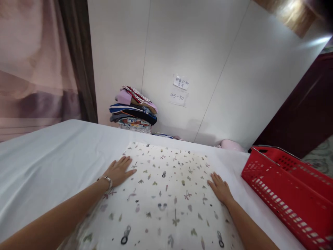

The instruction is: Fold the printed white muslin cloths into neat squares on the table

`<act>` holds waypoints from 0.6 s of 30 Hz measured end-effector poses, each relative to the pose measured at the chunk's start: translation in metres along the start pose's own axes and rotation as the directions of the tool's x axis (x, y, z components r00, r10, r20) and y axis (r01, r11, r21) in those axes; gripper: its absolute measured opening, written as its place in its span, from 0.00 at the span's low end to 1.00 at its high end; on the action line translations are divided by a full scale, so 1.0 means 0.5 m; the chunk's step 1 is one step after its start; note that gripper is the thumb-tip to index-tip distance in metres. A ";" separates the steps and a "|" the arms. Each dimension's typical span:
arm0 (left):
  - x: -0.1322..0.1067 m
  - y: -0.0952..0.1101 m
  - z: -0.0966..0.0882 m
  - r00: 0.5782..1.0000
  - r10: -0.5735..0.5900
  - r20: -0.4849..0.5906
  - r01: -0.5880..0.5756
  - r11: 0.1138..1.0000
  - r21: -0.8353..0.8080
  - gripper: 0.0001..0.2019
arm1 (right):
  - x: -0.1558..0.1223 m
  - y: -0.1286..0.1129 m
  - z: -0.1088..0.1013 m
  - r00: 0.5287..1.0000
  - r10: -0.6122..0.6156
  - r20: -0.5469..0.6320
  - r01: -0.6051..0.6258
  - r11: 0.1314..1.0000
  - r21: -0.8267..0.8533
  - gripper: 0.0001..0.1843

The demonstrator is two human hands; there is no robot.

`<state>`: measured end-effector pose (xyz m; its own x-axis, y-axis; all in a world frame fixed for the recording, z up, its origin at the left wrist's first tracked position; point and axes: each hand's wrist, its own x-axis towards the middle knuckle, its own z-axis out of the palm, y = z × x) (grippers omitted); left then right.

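A cream cloth with small printed figures [166, 187] lies spread flat on a white-covered table [52, 156]. My left hand [118, 171] rests palm down on the cloth's left edge, fingers apart, with a bracelet at the wrist. My right hand [220, 187] lies flat on the cloth's right side, fingers spread. Neither hand grips anything.
A red plastic basket [288, 194] stands at the table's right edge. A stack of folded clothes [134, 109] sits against the white wall behind the table, with two paper notes [179, 90] stuck on the wall. A curtain [39, 62] hangs at the left.
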<state>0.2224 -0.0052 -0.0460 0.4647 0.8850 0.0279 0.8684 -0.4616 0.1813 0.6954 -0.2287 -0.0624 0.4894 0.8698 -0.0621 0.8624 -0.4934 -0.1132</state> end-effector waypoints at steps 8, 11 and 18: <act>-0.057 0.013 -0.006 1.000 0.015 -0.003 -0.015 0.999 0.033 0.35 | -0.066 -0.017 -0.032 1.000 -0.020 0.003 0.020 1.000 -0.023 0.34; -0.138 0.006 0.001 0.994 0.107 -0.013 -0.106 0.994 0.031 0.34 | -0.135 0.012 -0.007 0.997 -0.071 -0.009 0.071 0.997 -0.012 0.34; -0.195 -0.006 -0.004 0.992 0.127 0.009 -0.127 0.991 -0.039 0.34 | -0.182 0.017 -0.002 0.999 -0.044 0.029 0.043 0.998 0.042 0.35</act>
<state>0.1740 -0.0900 -0.0471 0.5730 0.8185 0.0420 0.7948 -0.5675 0.2149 0.6580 -0.3121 -0.0569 0.4468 0.8905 -0.0858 0.8765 -0.4549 -0.1577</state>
